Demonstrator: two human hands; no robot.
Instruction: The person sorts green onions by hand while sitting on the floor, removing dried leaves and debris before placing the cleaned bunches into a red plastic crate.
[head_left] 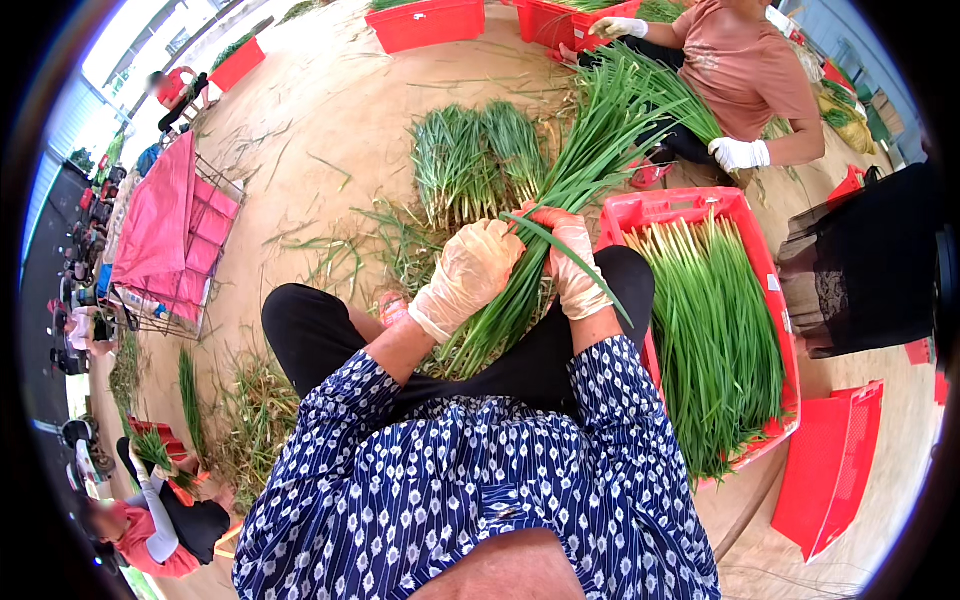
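Both my hands wear thin whitish gloves and meet in front of my lap. My right hand (pixel 573 262) is wrapped round a loose bunch of garlic chives (pixel 590 150), whose long green leaves fan out up and to the right. Close beside it, my left hand (pixel 470 275) has its fingers curled at the same bunch; what exactly they pinch is hidden. One single leaf bends across my right hand. More of the chives hang below my hands over my lap. Beyond them, bundled chives (pixel 455 165) lie on the ground with pale stem ends toward me.
At my right stands a red crate (pixel 790 340) of neatly laid chives. An upturned red crate (pixel 830 470) lies farther down. Trimmed leaf litter (pixel 260 420) covers ground at left. A gloved co-worker (pixel 745 75) sits at upper right. A pink-covered frame (pixel 165 235) stands left.
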